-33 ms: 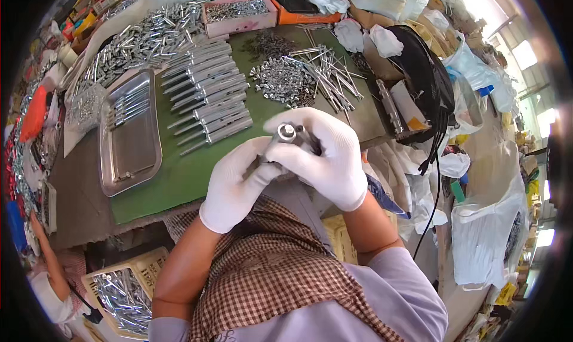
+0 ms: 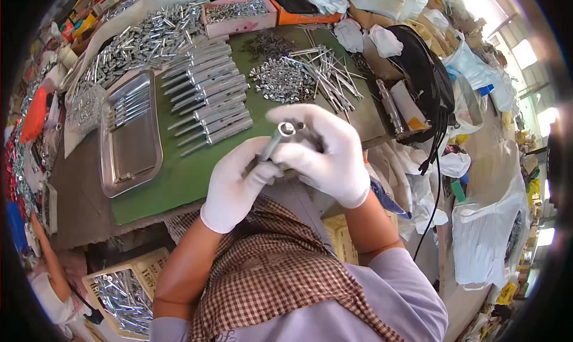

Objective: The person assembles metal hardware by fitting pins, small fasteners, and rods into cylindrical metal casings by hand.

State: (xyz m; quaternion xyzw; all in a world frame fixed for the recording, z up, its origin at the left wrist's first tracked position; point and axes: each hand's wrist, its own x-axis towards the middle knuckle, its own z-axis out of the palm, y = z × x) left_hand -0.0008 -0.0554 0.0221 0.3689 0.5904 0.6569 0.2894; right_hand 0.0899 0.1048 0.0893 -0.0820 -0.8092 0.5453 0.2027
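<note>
In front of my body, both of my hands wear white knit gloves. My left hand [image 2: 236, 184] is closed around the lower part of a grey metal tube [image 2: 276, 144], whose open round end faces up. Inside that end a bright, bolt-like tip shows. My right hand [image 2: 334, 154] curves over the top of the tube, thumb against its side and index finger arched above. A small dark ring-like piece shows between the right fingers, partly hidden. Just beyond my hands, a row of metal sleeves with thin rods [image 2: 218, 118] lies on the green mat [image 2: 143, 205].
A steel tray [image 2: 156, 154] with several rods stands left. Beyond lie a heap of sleeves [image 2: 143, 40], small nuts [image 2: 280, 82], long rods [image 2: 334, 76] and a pink box [image 2: 239, 25]. A black bag [image 2: 427, 73] sits right. A crate [image 2: 149, 270] and another person's arm [image 2: 51, 261] are lower left.
My right hand has shifted slightly, its thumb moving away from the tube's near side, so more of the tube's length shows. My left hand has barely moved.
</note>
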